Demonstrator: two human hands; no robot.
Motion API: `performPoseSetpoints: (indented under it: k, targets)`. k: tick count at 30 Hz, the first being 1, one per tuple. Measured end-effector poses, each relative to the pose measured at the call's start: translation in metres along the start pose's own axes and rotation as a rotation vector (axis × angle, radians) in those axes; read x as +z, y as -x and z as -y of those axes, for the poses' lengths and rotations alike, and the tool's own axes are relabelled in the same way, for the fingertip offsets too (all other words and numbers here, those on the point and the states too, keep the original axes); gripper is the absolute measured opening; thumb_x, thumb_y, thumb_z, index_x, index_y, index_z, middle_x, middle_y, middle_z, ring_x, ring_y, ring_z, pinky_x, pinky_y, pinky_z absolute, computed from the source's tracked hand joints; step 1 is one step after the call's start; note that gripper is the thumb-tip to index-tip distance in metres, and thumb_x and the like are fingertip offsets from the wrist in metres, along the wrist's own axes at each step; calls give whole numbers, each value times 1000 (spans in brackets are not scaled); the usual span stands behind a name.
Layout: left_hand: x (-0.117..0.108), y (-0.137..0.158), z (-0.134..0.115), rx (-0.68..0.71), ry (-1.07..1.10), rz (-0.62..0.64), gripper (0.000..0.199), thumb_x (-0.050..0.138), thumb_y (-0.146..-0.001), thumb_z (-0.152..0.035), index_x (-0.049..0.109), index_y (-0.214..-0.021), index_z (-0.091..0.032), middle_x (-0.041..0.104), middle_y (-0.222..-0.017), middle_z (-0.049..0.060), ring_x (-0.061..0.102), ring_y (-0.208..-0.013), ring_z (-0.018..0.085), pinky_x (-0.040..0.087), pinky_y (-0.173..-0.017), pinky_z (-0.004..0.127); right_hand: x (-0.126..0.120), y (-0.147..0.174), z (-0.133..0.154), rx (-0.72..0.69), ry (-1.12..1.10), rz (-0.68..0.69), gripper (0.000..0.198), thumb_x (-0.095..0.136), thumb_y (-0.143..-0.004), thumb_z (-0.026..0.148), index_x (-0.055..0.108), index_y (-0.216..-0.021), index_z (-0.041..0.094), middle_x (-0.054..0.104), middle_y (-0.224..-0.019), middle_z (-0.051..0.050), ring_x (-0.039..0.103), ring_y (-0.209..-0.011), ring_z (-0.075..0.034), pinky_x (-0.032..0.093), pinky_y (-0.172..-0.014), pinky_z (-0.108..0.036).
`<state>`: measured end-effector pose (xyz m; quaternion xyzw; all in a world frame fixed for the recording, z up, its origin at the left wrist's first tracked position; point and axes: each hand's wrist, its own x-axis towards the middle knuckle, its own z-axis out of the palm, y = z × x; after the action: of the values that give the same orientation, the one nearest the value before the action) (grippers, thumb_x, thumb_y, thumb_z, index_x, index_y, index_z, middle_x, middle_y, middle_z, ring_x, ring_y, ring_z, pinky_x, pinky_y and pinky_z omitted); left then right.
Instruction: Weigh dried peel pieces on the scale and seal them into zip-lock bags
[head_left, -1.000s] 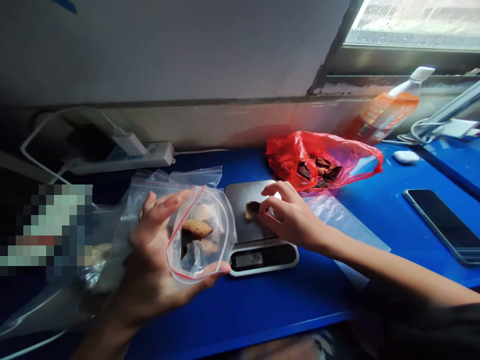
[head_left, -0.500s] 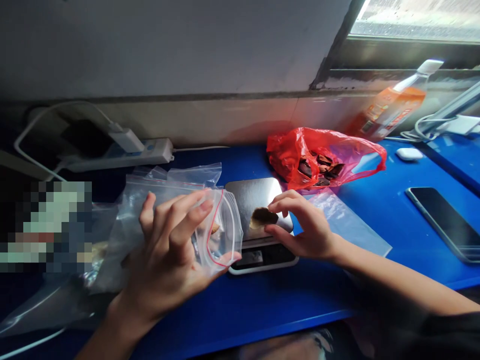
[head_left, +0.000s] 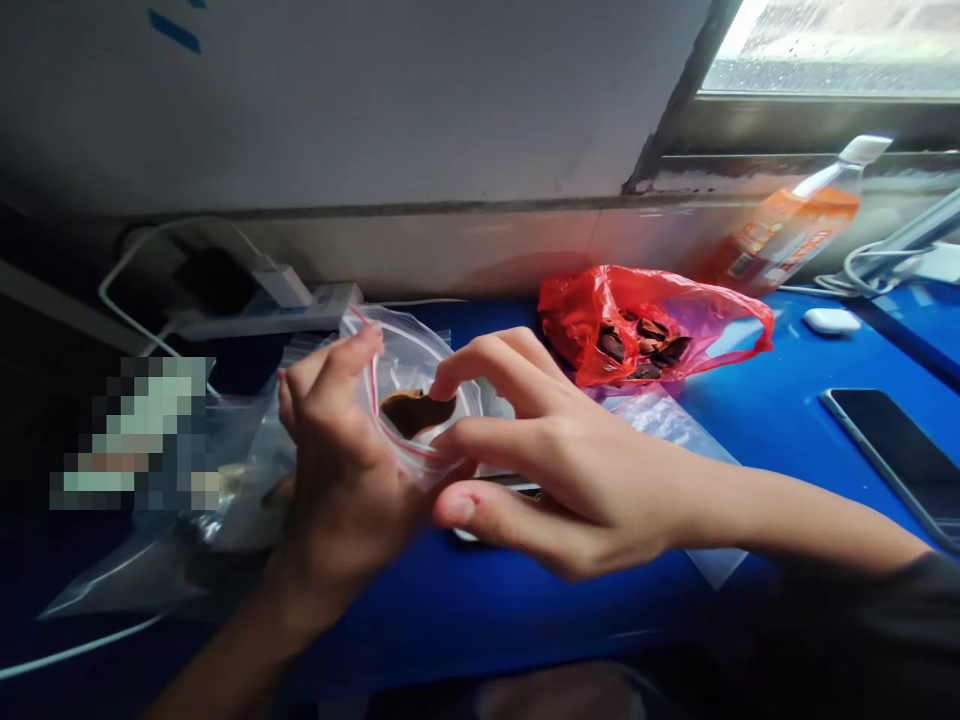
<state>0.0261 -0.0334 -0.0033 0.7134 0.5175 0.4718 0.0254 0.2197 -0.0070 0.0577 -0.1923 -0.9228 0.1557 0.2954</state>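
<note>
My left hand (head_left: 337,450) grips a clear zip-lock bag (head_left: 409,345) with a red seal line and spreads its mouth between thumb and fingers. Within that mouth sits a dark brown dried slice (head_left: 416,412) with a paler edge. My right hand (head_left: 555,450) reaches over from the right, its fingers apart and two fingertips at the bag's mouth, one touching the slice. The thumb stands away from it, outside the bag. Behind my hands, a kitchen scale (head_left: 495,400) is mostly hidden.
A red plastic bag (head_left: 570,320) of dark dried pieces lies behind the scale. Flat clear bags (head_left: 720,565) lie on the blue table (head_left: 525,620). To the right are a phone (head_left: 885,450), a white earbud case (head_left: 831,321) and an orange-labelled bottle (head_left: 795,235); a power strip (head_left: 341,300) is back left.
My right hand has moved left from above the scale to the zip-lock bag. The dried slice it pinched is now in the bag's mouth, and the thumb has come off it.
</note>
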Motion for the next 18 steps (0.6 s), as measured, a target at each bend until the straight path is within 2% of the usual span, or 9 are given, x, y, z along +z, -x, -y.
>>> performPoseSetpoints:
  k: [2, 4, 5, 7, 9, 10, 13, 16, 18]
  targets:
    - [-1, -6, -5, 72, -45, -65, 96, 86, -60, -53, 34, -139, -33, 38, -142, 9, 42, -133, 38, 45, -107, 59, -2, 5, 0, 45, 30, -75, 10, 60, -92, 28, 67, -91, 20, 56, -118, -12, 49, -114, -25, 48, -96, -43]
    - [-4, -12, -9, 57, 85, -19, 109, 90, -55, -53, 29, -144, -37, 32, -144, 8, 40, -133, 36, 55, -96, 54, -3, 11, -3, 127, 29, -188, 8, 60, -92, 24, 67, -91, 21, 55, -118, -11, 51, -115, -23, 50, -94, -40]
    - [-6, -14, -11, -1, 225, 26, 106, 88, -61, -53, 27, -146, -40, 35, -141, 7, 43, -130, 34, 59, -89, 50, -4, 15, -5, 175, 10, -242, 8, 60, -92, 24, 67, -89, 21, 55, -117, -11, 53, -114, -23, 51, -93, -39]
    - [-11, -18, -13, -171, 512, 73, 77, 76, -79, -50, 35, -145, -43, 51, -123, 6, 56, -113, 27, 62, -75, 38, -7, 21, -8, 258, -65, -301, 9, 62, -91, 25, 66, -85, 20, 58, -111, -10, 58, -108, -22, 53, -87, -36]
    - [-13, -23, -12, -306, 631, 43, 43, 66, -90, -43, 57, -132, -35, 61, -96, 3, 61, -84, 16, 58, -63, 23, -11, 27, -10, 332, -184, -287, 11, 64, -90, 27, 66, -82, 19, 63, -97, -7, 63, -91, -18, 54, -75, -31]
    - [-13, -26, -10, -355, 625, 18, 31, 67, -91, -39, 66, -121, -30, 62, -87, 3, 59, -73, 12, 54, -59, 17, -13, 30, -9, 363, -241, -273, 13, 63, -90, 27, 65, -81, 18, 64, -89, -6, 62, -81, -16, 53, -68, -28]
    - [-7, -34, -7, -474, 638, 5, 16, 78, -80, -31, 77, -92, -22, 66, -78, 1, 55, -60, 5, 46, -53, 9, -17, 37, -7, 422, -325, -314, 11, 63, -90, 27, 65, -84, 18, 64, -75, -2, 59, -66, -12, 48, -57, -25]
    - [-1, -40, -7, -572, 779, -26, 19, 87, -63, -26, 76, -77, -19, 67, -69, 0, 57, -56, 5, 48, -53, 10, -16, 41, -7, 420, -330, -395, 9, 60, -90, 25, 65, -95, 20, 65, -77, -1, 62, -68, -12, 50, -59, -26]
    - [1, -40, -9, -587, 823, -66, 20, 88, -56, -23, 74, -70, -18, 67, -64, 0, 58, -54, 6, 49, -52, 12, -14, 41, -9, 405, -302, -459, 12, 60, -90, 26, 64, -100, 21, 65, -81, -2, 63, -71, -13, 52, -63, -28]
